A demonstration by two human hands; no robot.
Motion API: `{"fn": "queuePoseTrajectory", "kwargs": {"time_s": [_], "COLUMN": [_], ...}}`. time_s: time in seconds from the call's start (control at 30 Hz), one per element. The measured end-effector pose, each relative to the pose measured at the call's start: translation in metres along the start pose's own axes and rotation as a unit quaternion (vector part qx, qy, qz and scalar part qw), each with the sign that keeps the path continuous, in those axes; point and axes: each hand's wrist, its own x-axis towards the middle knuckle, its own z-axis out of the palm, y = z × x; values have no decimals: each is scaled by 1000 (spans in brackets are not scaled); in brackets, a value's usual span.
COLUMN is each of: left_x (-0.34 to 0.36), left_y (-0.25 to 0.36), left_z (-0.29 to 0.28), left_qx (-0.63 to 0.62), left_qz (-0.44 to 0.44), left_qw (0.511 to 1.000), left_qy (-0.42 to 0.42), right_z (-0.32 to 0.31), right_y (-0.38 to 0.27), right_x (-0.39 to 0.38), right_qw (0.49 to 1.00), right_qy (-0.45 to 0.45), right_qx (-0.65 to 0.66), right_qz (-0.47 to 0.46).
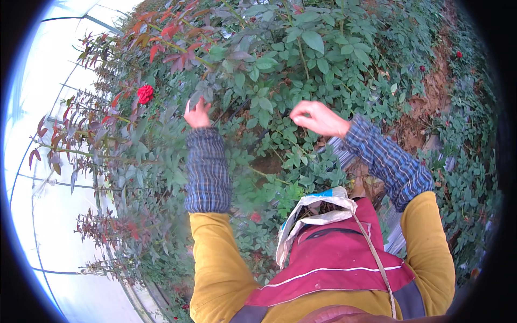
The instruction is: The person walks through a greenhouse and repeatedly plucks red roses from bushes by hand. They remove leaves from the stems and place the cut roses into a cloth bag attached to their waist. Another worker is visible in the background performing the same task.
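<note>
My left hand [198,115] reaches into the rose foliage at the upper left, its fingers apart and partly covered by dark leaves [206,89]. Nothing shows in its grasp. Over the green rose leaves [265,105] to the right, my right hand [321,118] is curled, thumb and forefinger brought together. Whatever they pinch, if anything, is too small to make out. Left of my left hand, a red rose [145,94] is in bloom. A white bag [285,237] hangs at my front, its mouth gaping, with dark plant bits [321,209] inside.
Rose bushes surround me, with reddish young shoots [172,46] stretching across the upper left. Bare brown soil [425,116] runs along the right. Pale plastic sheeting [396,231] lies beside me. A translucent greenhouse wall [64,226] with thin frame bars stands at the left.
</note>
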Motion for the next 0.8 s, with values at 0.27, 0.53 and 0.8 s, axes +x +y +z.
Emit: {"fn": "queuePoseTrajectory", "kwargs": {"time_s": [0.27, 0.53, 0.8], "left_x": [65, 68, 40], "left_y": [-21, -21, -28], "left_z": [57, 65, 69], "left_qx": [-54, 111, -24], "left_qz": [116, 74, 114], "left_qw": [956, 939, 954], "left_qy": [-265, -317, -275], "right_z": [-23, -9, 9], "right_y": [-25, 13, 46], "right_x": [165, 249, 266], "right_qw": [985, 990, 994], "right_qy": [158, 94, -43], "right_qx": [20, -99, 15], "right_qz": [-63, -20, -96]}}
